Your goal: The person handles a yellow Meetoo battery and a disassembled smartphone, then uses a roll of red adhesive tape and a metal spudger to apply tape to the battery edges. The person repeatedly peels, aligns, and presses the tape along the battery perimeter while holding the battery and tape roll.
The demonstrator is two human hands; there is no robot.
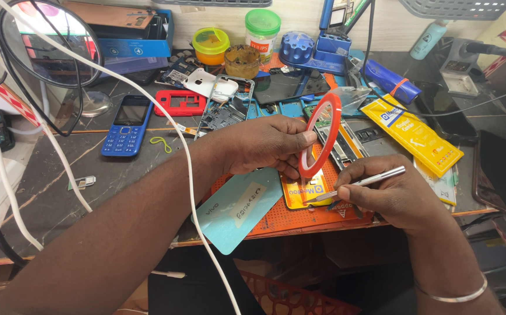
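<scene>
One red tape roll (320, 135) stands on edge above one orange work mat (299, 217) on the tabletop (48, 192). The left hand (267, 146) is closed round the roll's left rim, thumb and fingers pinching it. To the right of the roll, the right hand (396, 195) is curled shut on one pair of metal tweezers (362, 182), whose tip points at one yellow battery (304, 189) lying just below the roll. One pale blue phone back cover (238, 210) lies left of the battery.
</scene>
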